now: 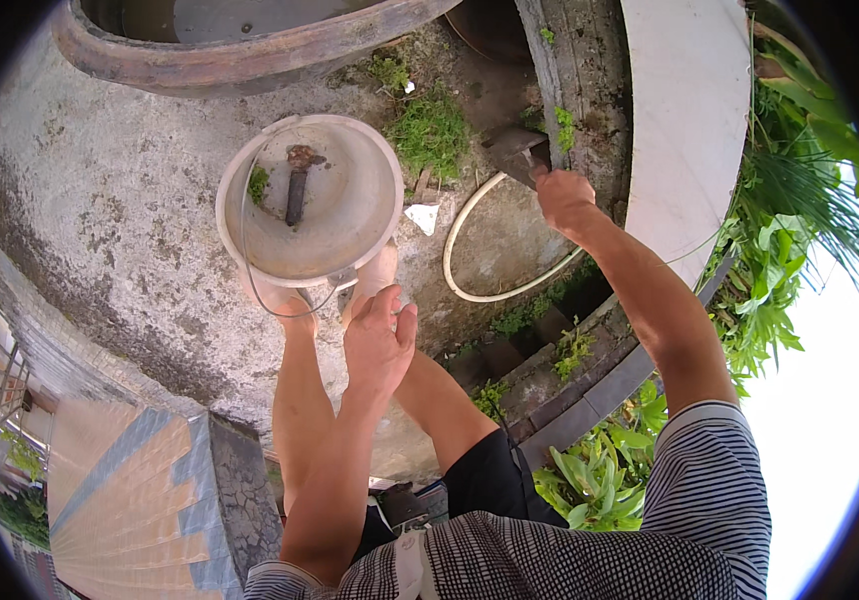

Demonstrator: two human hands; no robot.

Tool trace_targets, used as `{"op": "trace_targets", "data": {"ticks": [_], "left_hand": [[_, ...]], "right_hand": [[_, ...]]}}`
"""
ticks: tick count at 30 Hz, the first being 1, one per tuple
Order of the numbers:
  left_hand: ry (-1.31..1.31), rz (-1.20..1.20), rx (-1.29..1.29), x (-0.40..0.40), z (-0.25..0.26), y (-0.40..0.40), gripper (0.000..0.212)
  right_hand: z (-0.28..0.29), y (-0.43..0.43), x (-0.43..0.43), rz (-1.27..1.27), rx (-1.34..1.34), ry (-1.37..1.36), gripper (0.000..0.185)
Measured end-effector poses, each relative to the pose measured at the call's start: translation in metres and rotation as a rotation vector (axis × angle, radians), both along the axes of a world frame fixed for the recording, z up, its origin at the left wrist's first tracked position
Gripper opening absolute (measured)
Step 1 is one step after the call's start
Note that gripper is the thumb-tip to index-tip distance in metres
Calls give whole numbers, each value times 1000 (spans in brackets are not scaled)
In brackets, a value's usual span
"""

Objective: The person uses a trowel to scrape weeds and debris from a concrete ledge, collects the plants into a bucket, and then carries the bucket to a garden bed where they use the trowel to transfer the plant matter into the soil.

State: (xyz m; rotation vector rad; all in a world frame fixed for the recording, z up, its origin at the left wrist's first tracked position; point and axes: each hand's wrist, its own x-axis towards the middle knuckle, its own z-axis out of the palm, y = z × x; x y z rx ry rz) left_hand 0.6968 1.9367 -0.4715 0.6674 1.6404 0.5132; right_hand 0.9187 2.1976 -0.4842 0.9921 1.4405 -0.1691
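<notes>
My right hand [566,201] grips a flat-bladed metal tool [513,148], which looks like a trowel. Its blade is beside the low concrete wall, above the damp floor; whether it touches either is unclear. My left hand [378,337] holds nothing, its fingers loosely bent and the thumb apart, just below the near rim of a pale plastic bucket [392,161]. Inside the bucket lie a hammer-like tool [297,187] with a dark handle and rusty head, and a small green sprig [258,184]. The bucket's wire handle [243,225] hangs down toward me.
A large round basin [249,64] holding water stands at the far side. Between bucket and wall are a weed clump [433,131], a white scrap [422,217] and a looped pale hose [453,262]. The low concrete wall [587,90] curves along the right, with a white slab [688,112] beyond.
</notes>
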Motion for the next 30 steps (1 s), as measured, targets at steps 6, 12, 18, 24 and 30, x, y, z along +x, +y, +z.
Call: {"op": "trace_targets", "data": {"ticks": [6,12,18,24,30], "left_hand": [[14,-22,31,8,-1,1,30],[8,0,45,8,-5,12,31],[20,-1,42,13,-11,13,30],[-12,20,116,19,-8,13,29],[-32,-10,30,11,-5,6,30]], "right_hand": [[-18,5,31,-18,9,39,32],[-43,12,24,-310,263,50,40],[-65,-36,87,-63,274,436,47],[-106,23,31,-1070,384,338,28],[-112,-33,-70,-1454,465,413,17]]}}
